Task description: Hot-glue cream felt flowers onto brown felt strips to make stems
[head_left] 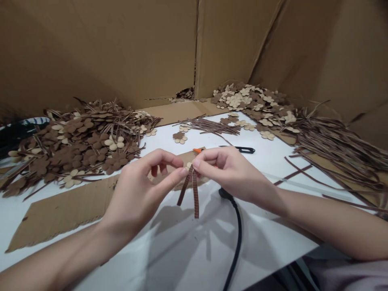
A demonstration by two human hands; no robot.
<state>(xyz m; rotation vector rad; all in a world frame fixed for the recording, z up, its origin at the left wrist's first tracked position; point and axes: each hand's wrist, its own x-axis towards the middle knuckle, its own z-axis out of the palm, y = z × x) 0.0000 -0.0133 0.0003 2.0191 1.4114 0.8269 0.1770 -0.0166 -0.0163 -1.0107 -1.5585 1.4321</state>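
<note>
Left hand (pixel 138 188) and right hand (pixel 232 171) pinching the top of a narrow brown checked fabric ribbon (pixel 195 198), two tails hanging above the white tabletop (pixel 172 254), brown and cream flower-shaped cutouts (pixel 81 137) piled left.

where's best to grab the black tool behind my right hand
Probably the slotted right end of the black tool, coming from the right: that end lies exposed past the right hand, which hides part of the rest.

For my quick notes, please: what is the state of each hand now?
Left hand: thumb and fingertip close together beside the pale piece; grip cannot be told.
Right hand: closed, pinching the checked ribbon.
</note>
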